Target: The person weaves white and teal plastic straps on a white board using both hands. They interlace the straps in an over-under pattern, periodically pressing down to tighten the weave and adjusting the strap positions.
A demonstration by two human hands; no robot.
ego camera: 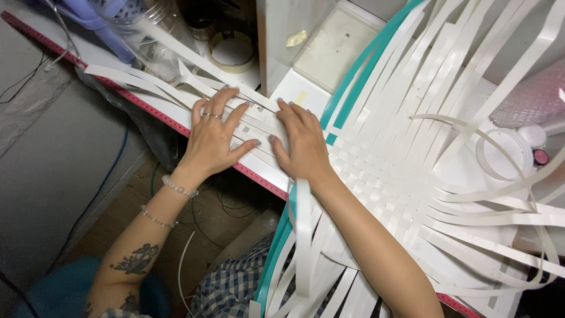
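Note:
A flat mat of woven white strips (382, 176) lies on a white table (176, 115), with loose strip ends fanning out on all sides. Two teal strips (353, 88) run along its left side. My left hand (215, 138) lies flat, fingers spread, on the white strips at the mat's left edge. My right hand (300, 141) presses down on the strips right beside it, thumb toward the left hand. Neither hand grips anything; both push on the weave.
A roll of tape (232, 50) and a clear jar (147, 29) stand at the table's back. A white box (329, 44) sits behind the mat. Round white lids (506, 150) lie at the right. The table's red edge (141, 103) borders a floor with cables.

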